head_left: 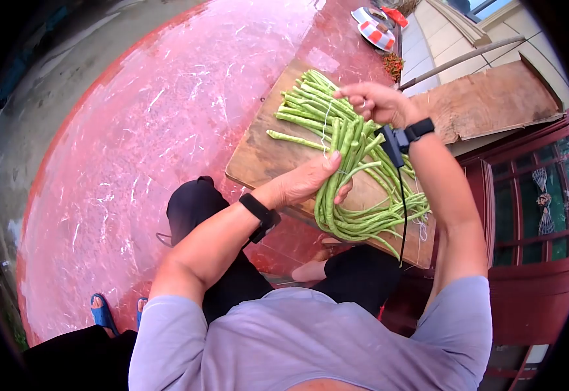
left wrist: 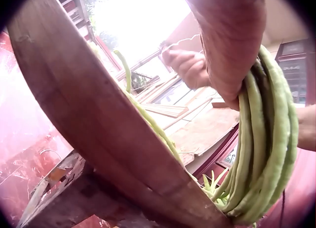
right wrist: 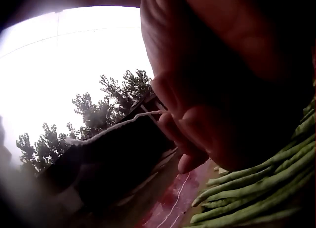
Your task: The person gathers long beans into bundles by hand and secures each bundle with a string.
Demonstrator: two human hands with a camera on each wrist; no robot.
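Long green beans (head_left: 376, 225) lie bent over on a wooden board (head_left: 252, 153). My left hand (head_left: 310, 179) grips a bundle of them, thumb on top; in the left wrist view the beans (left wrist: 269, 139) curve down from that hand (left wrist: 227, 45). White string (head_left: 327, 124) runs across the beans. Above the far beans, my right hand (head_left: 379, 104) pinches string between curled fingers; in the right wrist view a loose end of white string (right wrist: 118, 124) sticks out from the hand (right wrist: 197, 90), with more beans (right wrist: 261, 188) below it.
A loose white string (head_left: 421, 228) lies at the board's right. Beyond are a plywood sheet (head_left: 493, 101), a stick (head_left: 464, 65), a red-and-white container (head_left: 376, 32) and small red-orange items (head_left: 393, 64). Another person's blue sandal (head_left: 103, 313) is at lower left.
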